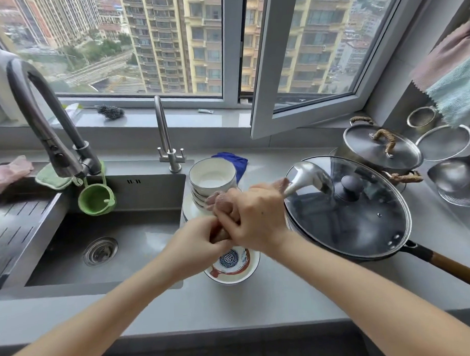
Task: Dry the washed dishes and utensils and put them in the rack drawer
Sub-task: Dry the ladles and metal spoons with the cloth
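Observation:
A steel spatula (307, 178) sticks out to the upper right of my joined hands, its blade over the glass lid. My right hand (256, 217) wraps a pinkish-brown cloth (221, 202) round the spatula's handle. My left hand (198, 240) grips the lower end of the handle, which is hidden under the fingers. Behind the hands stands a stack of white bowls (212, 178) on white plates (188, 208). Below the hands a patterned bowl (232, 260) with a blue centre sits in a white plate on the counter.
A grey sink (106, 249) with two taps lies at left, a green basket (96, 200) hanging inside. A lidded wok (347, 208) with wooden handle is at right, a steel pot (382, 146) and strainers behind it. A blue cloth (234, 160) lies behind the bowls.

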Motion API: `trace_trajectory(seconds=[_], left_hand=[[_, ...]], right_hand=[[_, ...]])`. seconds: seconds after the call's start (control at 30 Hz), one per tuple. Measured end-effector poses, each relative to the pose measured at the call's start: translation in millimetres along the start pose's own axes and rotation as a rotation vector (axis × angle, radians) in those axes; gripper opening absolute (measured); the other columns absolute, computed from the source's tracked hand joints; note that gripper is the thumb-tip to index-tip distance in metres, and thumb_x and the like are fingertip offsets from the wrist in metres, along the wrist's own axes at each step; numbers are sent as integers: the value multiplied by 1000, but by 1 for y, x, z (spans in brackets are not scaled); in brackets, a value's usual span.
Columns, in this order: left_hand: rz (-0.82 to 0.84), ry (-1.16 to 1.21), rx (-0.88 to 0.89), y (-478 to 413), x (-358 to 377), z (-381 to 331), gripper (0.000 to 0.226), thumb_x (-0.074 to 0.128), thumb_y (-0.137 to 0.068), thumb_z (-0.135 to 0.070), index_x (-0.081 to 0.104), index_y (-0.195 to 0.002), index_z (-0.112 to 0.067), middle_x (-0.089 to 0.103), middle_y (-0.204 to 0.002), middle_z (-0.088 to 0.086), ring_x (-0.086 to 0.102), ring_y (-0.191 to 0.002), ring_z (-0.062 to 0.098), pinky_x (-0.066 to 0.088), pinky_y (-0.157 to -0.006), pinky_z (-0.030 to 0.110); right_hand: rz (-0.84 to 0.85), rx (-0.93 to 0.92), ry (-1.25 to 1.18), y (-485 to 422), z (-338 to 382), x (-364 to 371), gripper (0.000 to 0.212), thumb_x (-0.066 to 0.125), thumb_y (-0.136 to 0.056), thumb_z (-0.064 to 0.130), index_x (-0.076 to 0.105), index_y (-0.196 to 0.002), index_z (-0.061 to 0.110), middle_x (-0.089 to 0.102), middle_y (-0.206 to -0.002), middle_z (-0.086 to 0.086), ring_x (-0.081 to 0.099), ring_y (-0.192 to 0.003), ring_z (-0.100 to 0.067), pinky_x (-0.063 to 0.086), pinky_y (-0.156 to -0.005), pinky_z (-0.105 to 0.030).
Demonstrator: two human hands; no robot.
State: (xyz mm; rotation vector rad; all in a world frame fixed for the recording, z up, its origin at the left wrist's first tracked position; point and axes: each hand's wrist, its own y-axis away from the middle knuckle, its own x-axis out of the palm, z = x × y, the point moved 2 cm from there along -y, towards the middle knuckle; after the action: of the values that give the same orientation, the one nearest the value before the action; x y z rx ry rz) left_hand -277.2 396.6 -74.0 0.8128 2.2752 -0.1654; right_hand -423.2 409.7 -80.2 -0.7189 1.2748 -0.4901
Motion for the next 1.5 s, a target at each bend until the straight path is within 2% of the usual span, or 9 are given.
trace_trajectory(seconds=[0.27, 0.43, 0.63, 0.77, 0.97, 1.13, 1.23, 1.37, 1.5], left_hand=[[115, 187, -61, 11, 8, 15, 11, 58, -91, -24, 55, -96, -15, 53, -48, -9, 46, -40, 4, 39, -46, 21], [125, 329, -131, 6, 9, 11, 16, 49, -97, -24, 49, -102, -9, 46, -49, -1, 41, -39, 12, 36, -41, 19], [243, 836, -204, 8, 18, 4, 38, 60, -90, -25, 42, -97, 7, 29, -54, 4, 26, -43, 13, 25, -36, 14], [387, 982, -234, 12, 24, 0, 39, 61, -83, -33, 46, -97, 1, 23, -55, 2, 23, -40, 8, 23, -35, 11], [938, 1652, -209, 7, 17, 0, 32, 50, -96, -36, 62, -113, -12, 33, -59, -5, 38, -44, 2, 39, -39, 10], [1047, 1665, -160, -7, 7, -9, 36, 37, -101, -33, 55, -116, -5, 34, -63, -4, 39, -50, 2, 43, -47, 12], [1036, 1678, -235, -16, 7, -14, 35, 39, -101, -29, 53, -113, 1, 33, -62, -1, 41, -49, 6, 44, -47, 15], [922, 1615, -447, -16, 1, -26, 25, 63, -89, -20, 57, -96, 4, 32, -54, 1, 48, -39, 12, 39, -35, 17], [389, 907, -402, -24, -4, -27, 24, 54, -89, -25, 48, -79, -4, 31, -44, 0, 31, -30, 10, 23, -32, 12]], right_hand=[[-23, -47, -56, -18, -72, -21, 29, 54, -91, 33, 62, -74, 11, 63, -62, 0, 54, -52, -14, 44, -100, -50], [-401, 621, -373, -36, -89, -55, 46, 48, -90, 50, 55, -90, 4, 62, -72, -8, 61, -66, -25, 51, -67, -50], [-74, 225, -239, -30, -85, -35, 33, 58, -85, 38, 61, -97, 7, 63, -96, -4, 50, -93, -17, 44, -87, -49], [-249, 354, -252, -42, -99, -35, 37, 54, -90, 37, 59, -99, 2, 65, -88, -10, 58, -82, -22, 46, -75, -35], [-449, 1051, -429, -47, -149, -45, 30, 51, -96, 35, 56, -107, 7, 66, -102, -10, 62, -101, -30, 45, -82, -32], [-396, 931, -719, -55, -112, -39, 18, 51, -97, 35, 43, -102, 20, 64, -85, 2, 66, -79, -24, 51, -65, -20], [-310, 923, -771, -51, -98, -17, 35, 64, -89, 23, 37, -112, 19, 64, -91, -6, 70, -68, -16, 58, -61, -32], [61, 579, -31, -30, -118, -24, 62, 68, -79, 6, 40, -132, 21, 46, -118, -18, 56, -93, -36, 46, -74, -38], [201, 548, 288, -18, -155, -84, 58, 64, -70, -8, 55, -124, 11, 50, -114, -20, 54, -97, -42, 44, -72, -42]])
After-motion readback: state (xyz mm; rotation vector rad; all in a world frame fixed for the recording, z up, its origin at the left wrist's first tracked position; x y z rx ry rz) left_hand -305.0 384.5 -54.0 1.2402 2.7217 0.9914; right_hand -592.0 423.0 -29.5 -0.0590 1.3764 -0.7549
